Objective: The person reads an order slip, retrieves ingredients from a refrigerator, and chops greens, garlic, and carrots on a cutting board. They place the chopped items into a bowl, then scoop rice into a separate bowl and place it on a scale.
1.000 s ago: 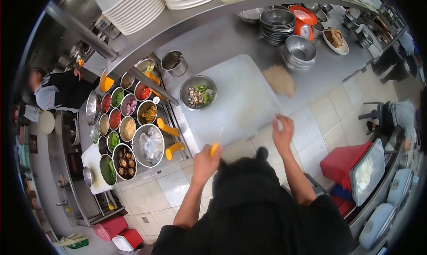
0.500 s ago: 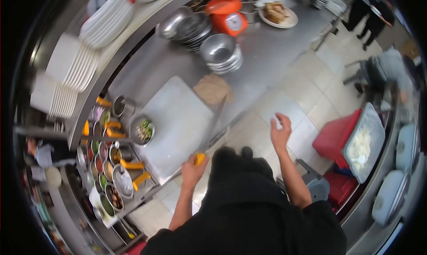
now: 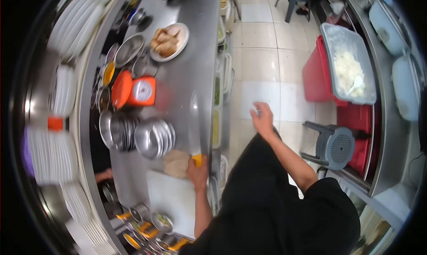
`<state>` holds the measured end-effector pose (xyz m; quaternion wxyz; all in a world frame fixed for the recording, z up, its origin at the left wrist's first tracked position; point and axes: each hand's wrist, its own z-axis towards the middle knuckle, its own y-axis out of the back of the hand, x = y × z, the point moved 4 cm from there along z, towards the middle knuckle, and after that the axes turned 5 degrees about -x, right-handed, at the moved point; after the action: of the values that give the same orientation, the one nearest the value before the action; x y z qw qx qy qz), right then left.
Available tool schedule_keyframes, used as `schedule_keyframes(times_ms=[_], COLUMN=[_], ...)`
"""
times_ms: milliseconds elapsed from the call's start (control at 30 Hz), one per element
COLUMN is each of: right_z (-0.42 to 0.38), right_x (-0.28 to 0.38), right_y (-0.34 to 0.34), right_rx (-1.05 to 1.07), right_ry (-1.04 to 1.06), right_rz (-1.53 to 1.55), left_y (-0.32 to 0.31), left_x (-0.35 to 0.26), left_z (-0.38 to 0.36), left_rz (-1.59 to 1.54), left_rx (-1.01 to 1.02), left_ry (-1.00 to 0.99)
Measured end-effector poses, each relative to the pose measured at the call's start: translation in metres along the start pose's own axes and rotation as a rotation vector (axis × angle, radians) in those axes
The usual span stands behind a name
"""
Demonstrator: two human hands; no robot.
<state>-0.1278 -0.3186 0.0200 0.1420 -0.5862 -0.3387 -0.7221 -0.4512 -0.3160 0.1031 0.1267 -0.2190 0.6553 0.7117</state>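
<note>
My left hand (image 3: 197,171) is closed around the yellow handle of a kitchen knife (image 3: 195,126). Its long blade points away from me along the front edge of the steel counter. Beside that hand lies a tan cloth (image 3: 176,163), at the far end of a white cutting board (image 3: 171,197). My right hand (image 3: 262,117) hangs over the tiled floor, fingers loosely bent and apart, with nothing in it. A small metal bowl of chopped green and pale food (image 3: 163,223) stands by the board.
Stacked metal bowls (image 3: 153,138), an orange scale (image 3: 143,89) and a plate of cooked chicken (image 3: 180,44) occupy the counter. A grey stool (image 3: 336,150) and red bin (image 3: 315,72) stand at right, near a tub of white food (image 3: 349,68). Another person's hand (image 3: 104,175) shows beyond the shelf.
My view has swung toward the right along the counter. My left hand has carried the knife forward beside the cloth, its blade now along the counter edge. My right hand stays empty.
</note>
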Motion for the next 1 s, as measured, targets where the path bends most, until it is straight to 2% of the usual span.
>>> schedule_keyframes(times_ms=[100,267,333,400,500,633,800,900,933,1000], right_z=[0.041,0.133,0.177,0.217,0.270,0.296,0.306,0.306,0.306,0.307], right_x=[-0.043,-0.091,-0.085,-0.084,-0.069,-0.069,-0.081,-0.091,-0.093,-0.095], right_y=[-0.031,-0.112,-0.152,-0.211,-0.303,-0.379,-0.392,-0.384,-0.382,-0.378], right_rx=[-0.001,0.010,0.132,0.175,0.649,0.892,0.993,1.022,1.025,1.031], right_ry=[-0.106,-0.068,-0.113,0.171,0.331,0.357,0.266,0.194,0.178,0.148], right_rz=[0.017,0.005,0.103,0.086,-0.120,-0.367,-0.567,-0.649,-0.671,-0.704], left_y=[-0.031,-0.061,-0.065,-0.066,-0.066,-0.065,-0.066,-0.065,-0.065,-0.064], left_x=[-0.013,-0.026,-0.016,-0.007,0.004,-0.008,-0.024,-0.021,-0.022,-0.010], left_z=[0.037,0.059,0.059,0.056,0.052,0.054,0.062,0.062,0.063,0.056], left_rz=[0.031,0.141,0.182,0.236,0.185,0.214,0.170,0.142,0.143,0.167], left_rx=[0.031,0.030,0.043,0.039,0.027,0.043,-0.031,-0.034,-0.070,-0.030], left_ry=[0.021,0.092,0.098,0.099,0.112,0.137,0.112,0.177,0.104,0.250])
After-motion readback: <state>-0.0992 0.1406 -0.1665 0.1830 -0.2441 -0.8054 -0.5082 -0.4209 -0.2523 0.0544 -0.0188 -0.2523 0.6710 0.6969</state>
